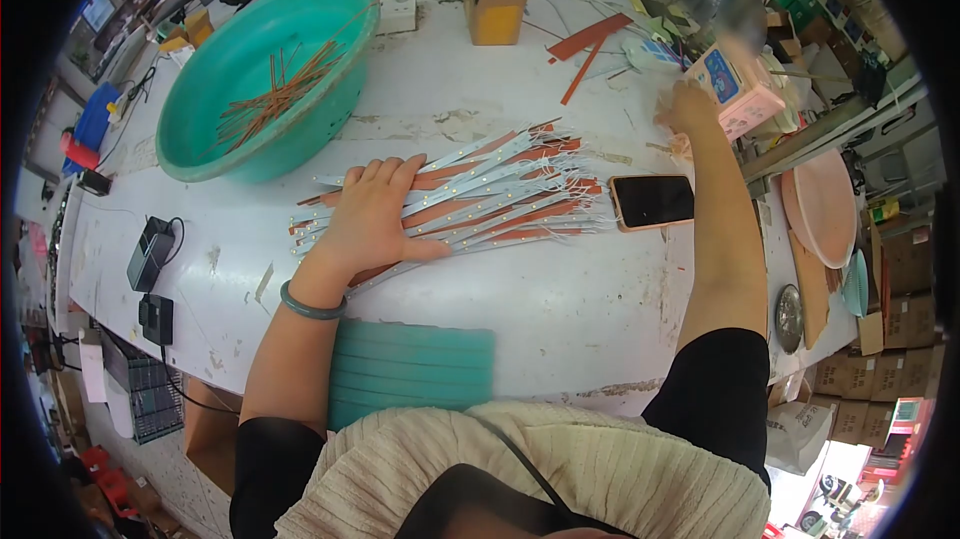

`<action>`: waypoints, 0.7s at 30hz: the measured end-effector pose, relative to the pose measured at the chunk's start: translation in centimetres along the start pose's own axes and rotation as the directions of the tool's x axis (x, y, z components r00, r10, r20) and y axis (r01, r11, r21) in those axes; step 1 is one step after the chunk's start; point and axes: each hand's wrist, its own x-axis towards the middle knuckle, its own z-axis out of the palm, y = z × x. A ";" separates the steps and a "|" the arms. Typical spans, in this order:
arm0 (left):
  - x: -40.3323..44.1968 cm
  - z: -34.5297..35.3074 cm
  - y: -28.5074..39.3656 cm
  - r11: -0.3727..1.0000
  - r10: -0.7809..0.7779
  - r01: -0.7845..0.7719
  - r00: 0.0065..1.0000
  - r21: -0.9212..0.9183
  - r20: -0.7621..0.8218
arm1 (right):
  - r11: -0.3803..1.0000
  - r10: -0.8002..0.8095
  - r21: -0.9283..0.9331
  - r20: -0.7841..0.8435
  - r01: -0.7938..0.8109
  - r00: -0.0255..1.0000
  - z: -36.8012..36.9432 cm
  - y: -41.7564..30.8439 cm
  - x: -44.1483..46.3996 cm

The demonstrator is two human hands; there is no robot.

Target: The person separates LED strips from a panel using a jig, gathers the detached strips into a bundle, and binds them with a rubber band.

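My left hand [375, 214] lies on a bundle of white strips with small yellowish LED-like dots [485, 174], its fingers stretched out and the thumb apart. Flat reddish-brown strips [440, 179] are mixed in with them, and thin white wire ends fan out at the right. On my left wrist is a grey-green bangle [312, 304]. My right hand [690, 109] reaches to the far right, beside a pink box [745, 94]. Its fingers are bent over pale, crumpled, see-through material [677, 144] that I cannot make out. A phone with a dark screen [652, 201] lies below that hand.
A green basin [185, 129] with thin brown sticks [275, 99] stands at the back left. A yellow box [495, 19] of small packed parts is at the back. Black adapters [152, 254] sit at the left edge. A green ridged mat [410, 364] lies in front of me.
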 end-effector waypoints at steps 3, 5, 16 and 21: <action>0.0 -0.2 0.1 1.000 -0.009 0.009 1.000 -0.001 0.008 | 0.979 0.107 0.161 0.093 -0.121 0.990 1.2 1.8 0.4; 0.0 -0.2 0.2 1.000 -0.013 0.013 1.000 0.004 0.003 | 0.976 0.070 0.199 0.107 -0.090 0.992 1.4 2.6 0.3; 0.1 -0.2 0.0 1.000 0.001 -0.001 1.000 0.010 0.000 | 0.812 0.369 0.583 -0.476 -0.027 0.798 -1.2 6.3 0.5; 0.3 -0.4 0.2 1.000 -0.014 0.014 0.999 0.007 0.033 | 0.955 0.227 0.276 -0.461 -0.105 0.858 -4.9 5.4 0.1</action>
